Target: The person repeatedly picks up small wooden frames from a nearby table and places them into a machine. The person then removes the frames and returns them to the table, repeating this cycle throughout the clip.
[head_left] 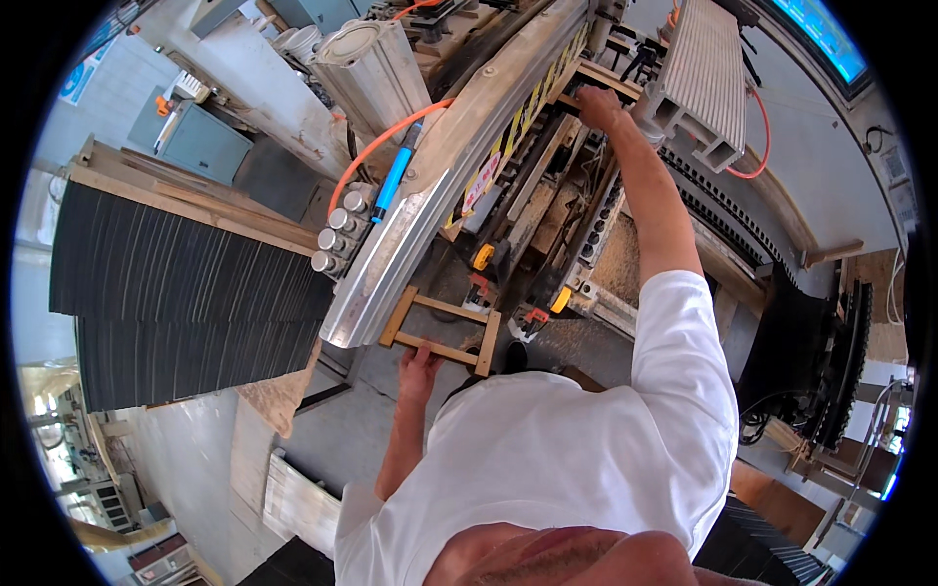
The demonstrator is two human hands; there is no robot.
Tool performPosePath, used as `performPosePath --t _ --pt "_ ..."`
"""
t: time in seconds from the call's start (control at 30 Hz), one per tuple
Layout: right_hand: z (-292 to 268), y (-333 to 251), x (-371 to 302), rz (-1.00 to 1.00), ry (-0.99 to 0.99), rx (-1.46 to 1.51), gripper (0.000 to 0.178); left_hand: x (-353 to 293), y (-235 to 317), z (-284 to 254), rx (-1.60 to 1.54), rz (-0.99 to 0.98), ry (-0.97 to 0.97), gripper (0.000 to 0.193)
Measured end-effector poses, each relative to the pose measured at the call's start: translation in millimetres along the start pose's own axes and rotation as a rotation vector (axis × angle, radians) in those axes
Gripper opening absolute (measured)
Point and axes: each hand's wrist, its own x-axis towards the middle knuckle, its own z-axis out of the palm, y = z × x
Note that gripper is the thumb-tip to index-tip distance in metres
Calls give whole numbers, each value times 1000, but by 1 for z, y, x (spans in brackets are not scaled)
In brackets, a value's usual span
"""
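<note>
My left hand [418,369] is closed on the near rail of a small wooden frame [451,351], made of light wooden bars with open gaps between them. It is held low, beside the rounded end of the machine's metal beam [376,283]. My right arm stretches far forward into the machine. There my right hand [598,105] has its fingers bent over a second wooden frame [608,80], which lies between the rails at the far end. The hand covers part of that frame, and its fingertips are partly hidden.
Sawdust-covered rails [552,210] run away from me, with yellow-and-black fittings at their near ends. A ribbed metal housing [699,73] stands right of my right hand. On the left is a tall stack of dark boards [186,283]. An orange hose [376,144] arches over the beam.
</note>
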Motion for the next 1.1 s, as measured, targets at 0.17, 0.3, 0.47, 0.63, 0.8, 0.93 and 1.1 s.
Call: performPosePath --t 0.17,0.3,0.47,0.63,0.8,0.93,1.1 --pt "16 13 7 -39 61 -116 26 7 -9 1 14 -8 21 25" --pt "-2 -9 4 -90 -16 -43 26 3 -18 1 75 15 70 25" --pt "15 26 16 26 -60 -140 36 3 -17 7 112 37 77 26" --pt "-19 -8 -5 -54 -74 -85 43 -16 -30 -3 69 68 174 32" --pt "-12 4 0 -23 -75 -117 33 -26 -25 -2 99 93 213 33" --pt "-13 -2 -2 -24 -38 -120 30 -35 -12 -5 186 150 261 29" --pt "-6 -6 0 40 -54 -99 25 -69 24 -15 406 369 235 24"
